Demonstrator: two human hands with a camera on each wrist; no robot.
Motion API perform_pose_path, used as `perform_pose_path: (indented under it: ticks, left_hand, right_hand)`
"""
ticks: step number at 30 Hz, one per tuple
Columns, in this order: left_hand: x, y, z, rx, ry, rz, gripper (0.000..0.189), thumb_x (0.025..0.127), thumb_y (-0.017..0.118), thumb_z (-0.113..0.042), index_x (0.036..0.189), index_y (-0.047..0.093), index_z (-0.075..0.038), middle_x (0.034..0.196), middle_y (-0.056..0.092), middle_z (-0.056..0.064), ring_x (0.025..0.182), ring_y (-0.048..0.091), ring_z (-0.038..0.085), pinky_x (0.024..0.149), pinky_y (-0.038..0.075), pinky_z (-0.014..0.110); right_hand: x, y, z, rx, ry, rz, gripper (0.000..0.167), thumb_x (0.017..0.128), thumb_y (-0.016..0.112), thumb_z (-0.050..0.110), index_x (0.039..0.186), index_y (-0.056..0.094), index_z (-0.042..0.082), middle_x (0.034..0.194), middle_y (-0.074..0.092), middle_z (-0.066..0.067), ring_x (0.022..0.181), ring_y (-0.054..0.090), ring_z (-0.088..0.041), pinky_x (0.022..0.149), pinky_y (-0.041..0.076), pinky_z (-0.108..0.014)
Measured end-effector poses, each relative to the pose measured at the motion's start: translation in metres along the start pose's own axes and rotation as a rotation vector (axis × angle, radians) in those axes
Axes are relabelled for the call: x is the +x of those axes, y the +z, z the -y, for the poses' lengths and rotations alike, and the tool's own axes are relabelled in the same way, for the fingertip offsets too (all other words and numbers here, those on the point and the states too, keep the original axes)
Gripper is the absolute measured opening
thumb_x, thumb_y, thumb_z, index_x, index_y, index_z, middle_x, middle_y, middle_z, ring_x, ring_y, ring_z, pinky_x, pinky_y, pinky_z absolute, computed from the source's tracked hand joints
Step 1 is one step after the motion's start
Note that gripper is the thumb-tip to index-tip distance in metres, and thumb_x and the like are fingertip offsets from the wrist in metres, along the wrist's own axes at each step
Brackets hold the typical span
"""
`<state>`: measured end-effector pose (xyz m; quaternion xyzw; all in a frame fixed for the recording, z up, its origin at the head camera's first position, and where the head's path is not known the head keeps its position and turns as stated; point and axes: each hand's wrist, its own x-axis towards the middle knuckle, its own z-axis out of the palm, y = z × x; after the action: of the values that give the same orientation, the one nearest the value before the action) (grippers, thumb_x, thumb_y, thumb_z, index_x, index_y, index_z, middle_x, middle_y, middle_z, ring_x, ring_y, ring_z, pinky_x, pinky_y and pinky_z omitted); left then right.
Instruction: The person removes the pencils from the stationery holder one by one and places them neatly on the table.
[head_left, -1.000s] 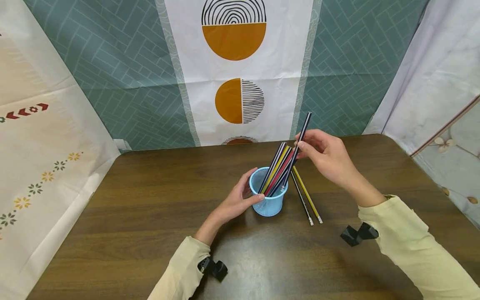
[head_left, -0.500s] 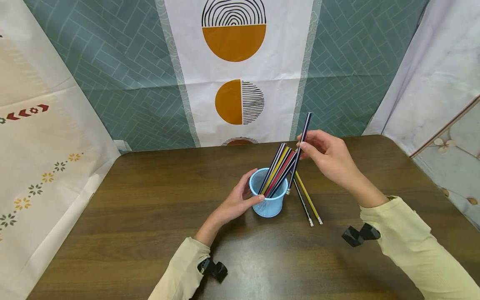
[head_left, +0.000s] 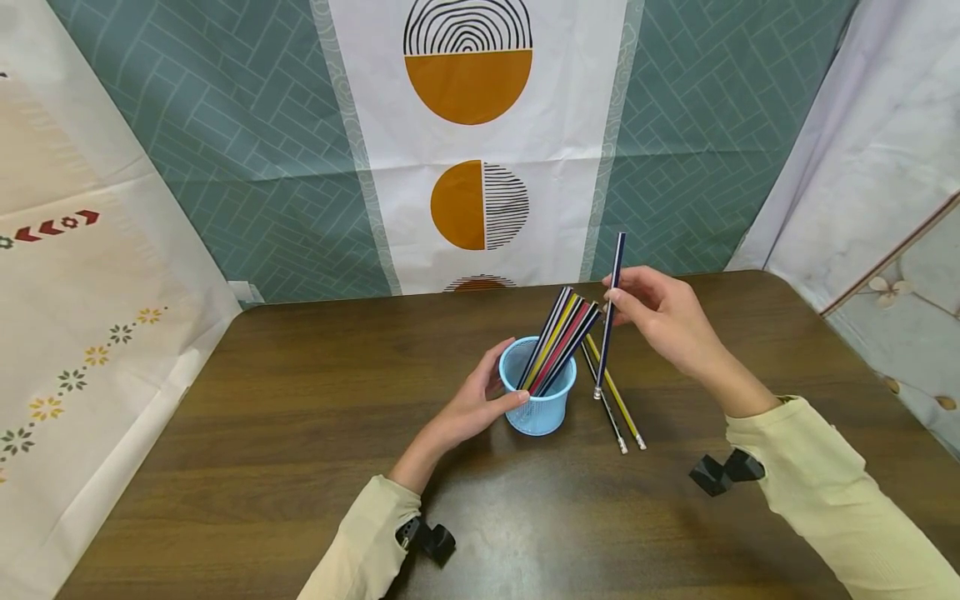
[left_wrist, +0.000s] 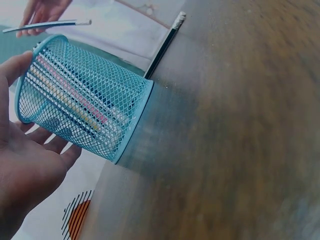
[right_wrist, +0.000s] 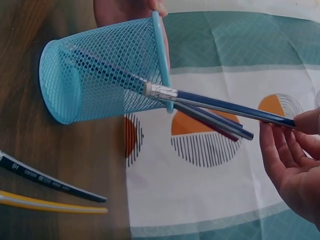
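While left hand grips one cup of pencils, right hand pinches one pencil — two loose pencils on table

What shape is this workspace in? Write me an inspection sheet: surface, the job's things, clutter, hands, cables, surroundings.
Surface: brown wood-grain table, with a glossy reflection near the front.
Job's things: light-blue mesh pencil cup upright, holding a leaning bundle of striped pencils; one black pencil and one yellow pencil lie on the table to the cup's right.
Clutter: nothing seen.
Hands: left hand holds the cup; right hand pinches a dark-blue striped pencil, eraser end down, outside the cup.
Cables: nothing seen.
Surroundings: teal-and-white patterned backdrop behind; pale patterned sheets at both sides.
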<state>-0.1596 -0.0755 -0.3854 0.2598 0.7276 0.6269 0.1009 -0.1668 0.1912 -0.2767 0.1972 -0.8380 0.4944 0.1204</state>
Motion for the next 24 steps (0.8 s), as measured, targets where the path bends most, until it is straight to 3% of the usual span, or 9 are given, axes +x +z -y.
perform_pose_path:
  ticks: [15,24]
  left_hand:
    - [-0.001,0.000,0.000,-0.017,0.004,0.006,0.072,0.093,0.063,-0.005,0.151,0.020,-0.002,0.147,0.033,0.021,0.136,0.034,0.033,0.110,0.028,0.046]
    - [0.001,0.000,0.000,-0.011,-0.004,-0.001,0.073,0.092,0.063,-0.003,0.151,0.020,-0.003,0.147,0.033,0.021,0.136,0.034,0.032,0.110,0.028,0.046]
  right_hand:
    - [-0.001,0.002,-0.024,-0.091,0.067,0.011,0.028,0.097,0.059,0.007,0.120,0.061,-0.006,0.101,0.065,-0.022,0.075,0.063,-0.014,0.068,0.051,-0.015]
    - [0.001,0.003,-0.042,-0.151,0.131,0.032,0.027,0.096,0.059,0.007,0.119,0.061,-0.009,0.099,0.065,-0.022,0.072,0.063,-0.019,0.067,0.053,-0.025]
